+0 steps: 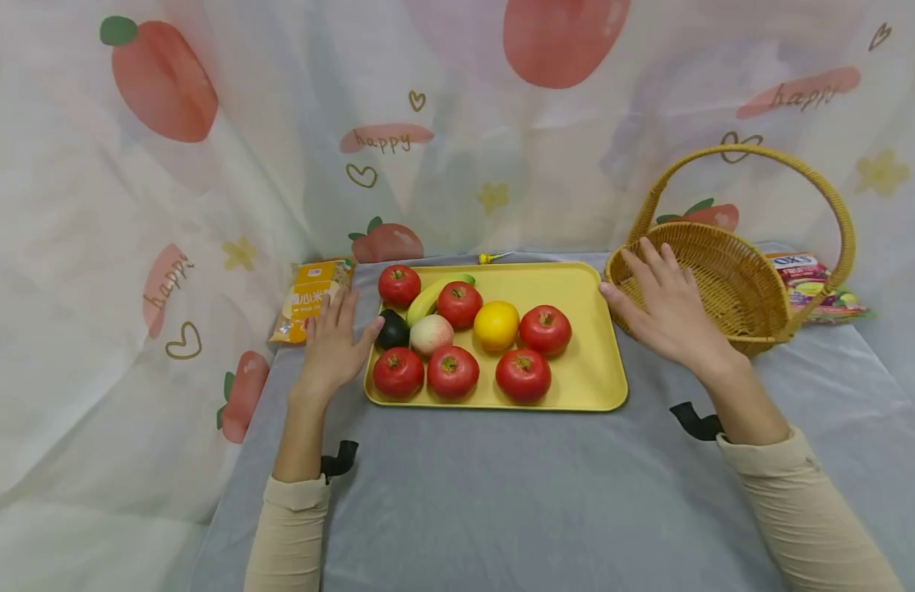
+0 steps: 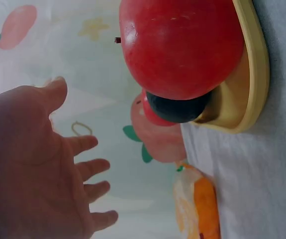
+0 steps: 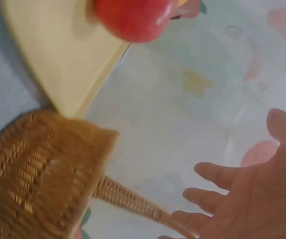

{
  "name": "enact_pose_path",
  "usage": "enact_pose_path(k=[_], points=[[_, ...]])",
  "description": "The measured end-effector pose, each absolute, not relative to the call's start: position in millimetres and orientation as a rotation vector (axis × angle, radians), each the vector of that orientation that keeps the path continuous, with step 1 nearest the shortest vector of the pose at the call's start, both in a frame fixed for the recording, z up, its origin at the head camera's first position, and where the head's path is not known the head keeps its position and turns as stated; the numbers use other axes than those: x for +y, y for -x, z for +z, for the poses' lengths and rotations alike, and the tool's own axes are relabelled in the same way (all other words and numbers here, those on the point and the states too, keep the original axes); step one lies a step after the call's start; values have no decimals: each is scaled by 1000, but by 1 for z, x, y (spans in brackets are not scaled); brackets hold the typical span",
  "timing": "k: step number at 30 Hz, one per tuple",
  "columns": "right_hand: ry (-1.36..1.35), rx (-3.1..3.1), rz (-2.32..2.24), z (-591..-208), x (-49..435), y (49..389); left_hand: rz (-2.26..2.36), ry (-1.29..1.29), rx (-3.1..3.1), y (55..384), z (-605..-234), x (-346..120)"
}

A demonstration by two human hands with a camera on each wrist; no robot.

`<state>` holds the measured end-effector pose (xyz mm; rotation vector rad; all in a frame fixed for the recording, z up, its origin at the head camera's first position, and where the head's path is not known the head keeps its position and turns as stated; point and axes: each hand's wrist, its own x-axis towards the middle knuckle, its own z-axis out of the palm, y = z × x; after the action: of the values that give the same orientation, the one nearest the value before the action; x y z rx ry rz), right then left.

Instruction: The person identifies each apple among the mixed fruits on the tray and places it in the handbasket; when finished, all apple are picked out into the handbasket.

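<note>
The outstretched left hand point(image 1: 330, 349) is just left of a blackish oval fruit point(image 1: 395, 330); the outstretched right hand point(image 1: 670, 312) seems above a tan wicker basket point(image 1: 753, 288).

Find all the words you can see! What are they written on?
"happy", three times, on the printed cloth.
"心米", on the orange packet; its other characters are unclear.
"OX", on the pink packet; the next letter is unclear, and the smaller print can't be read.
</note>
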<state>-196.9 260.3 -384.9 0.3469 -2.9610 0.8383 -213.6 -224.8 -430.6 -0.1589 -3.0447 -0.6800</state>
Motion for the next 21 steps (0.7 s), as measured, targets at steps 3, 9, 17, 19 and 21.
enact_pose_path(k=[3, 9, 17, 19, 21], points=[[-384, -2984, 961, -382, 253, 196, -739, 155, -3034, 212, -432, -226], [-431, -3015, 1155, -378, 240, 195, -858, 142, -3012, 208, -436, -230], [-358, -2984, 1321, -387, 222, 200, -1218, 175, -2897, 205, -444, -238], [-325, -2985, 1356, -392, 218, 201, -1324, 164, -2843, 205, -448, -238], [-310, -2973, 1379, -398, 215, 203, -1417, 144, -2796, 205, -455, -238]])
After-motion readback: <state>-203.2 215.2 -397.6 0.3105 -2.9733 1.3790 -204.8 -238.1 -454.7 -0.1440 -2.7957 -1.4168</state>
